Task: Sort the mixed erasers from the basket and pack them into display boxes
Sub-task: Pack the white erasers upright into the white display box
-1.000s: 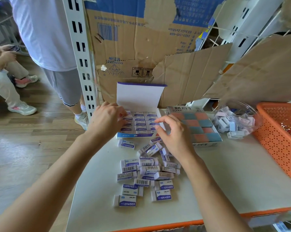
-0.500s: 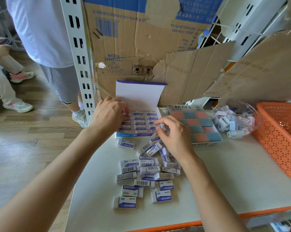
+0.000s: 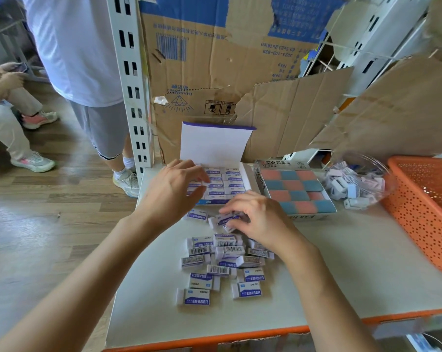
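Two display boxes (image 3: 216, 146), one orange basket (image 3: 423, 199), one clear bowl (image 3: 382, 171), twelve pink-and-blue erasers (image 3: 293, 185), roughly sixteen loose white erasers (image 3: 225, 251) near my right grip (image 3: 260, 219).

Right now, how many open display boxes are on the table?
2: the white purple-edged cardboard box under the left hand, and the pink-and-blue eraser box to its right.

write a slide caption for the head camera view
Right hand pinches an eraser off the loose pile while left hand reaches into the open display box.
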Action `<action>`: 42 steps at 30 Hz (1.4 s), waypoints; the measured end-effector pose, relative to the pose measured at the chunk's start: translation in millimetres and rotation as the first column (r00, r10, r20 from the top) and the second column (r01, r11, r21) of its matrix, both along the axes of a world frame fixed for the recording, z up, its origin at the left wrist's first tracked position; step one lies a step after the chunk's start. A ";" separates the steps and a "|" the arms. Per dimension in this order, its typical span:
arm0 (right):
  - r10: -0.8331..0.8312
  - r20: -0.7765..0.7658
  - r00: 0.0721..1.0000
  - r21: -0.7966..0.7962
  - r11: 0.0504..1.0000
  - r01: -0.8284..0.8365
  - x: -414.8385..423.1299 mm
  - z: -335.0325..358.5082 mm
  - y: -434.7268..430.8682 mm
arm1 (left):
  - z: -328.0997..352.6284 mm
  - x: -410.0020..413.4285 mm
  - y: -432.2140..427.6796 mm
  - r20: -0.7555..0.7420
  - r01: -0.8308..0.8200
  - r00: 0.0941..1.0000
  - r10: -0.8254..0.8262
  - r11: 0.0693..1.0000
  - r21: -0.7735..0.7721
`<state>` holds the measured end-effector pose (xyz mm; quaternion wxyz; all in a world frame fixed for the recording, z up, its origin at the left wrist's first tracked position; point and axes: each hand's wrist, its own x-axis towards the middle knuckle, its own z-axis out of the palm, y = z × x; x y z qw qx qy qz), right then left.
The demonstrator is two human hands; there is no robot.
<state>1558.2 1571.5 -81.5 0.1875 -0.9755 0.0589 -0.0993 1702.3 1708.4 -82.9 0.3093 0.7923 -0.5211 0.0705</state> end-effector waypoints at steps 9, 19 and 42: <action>-0.028 -0.086 0.996 -0.008 1.000 0.027 4.0 7.1 4.1 | -0.2 -13.2 10.0 -0.085 0.047 0.995 -0.051 0.998 -0.050; -0.190 0.003 0.982 0.762 0.636 0.121 8.5 12.6 -1.3 | 7.6 -21.6 8.6 -0.089 0.150 0.984 -0.152 0.988 -0.029; -0.255 0.232 0.939 0.277 0.942 0.188 -30.3 -6.3 -32.1 | 5.1 15.4 -12.5 0.024 -0.194 0.980 0.196 0.936 0.294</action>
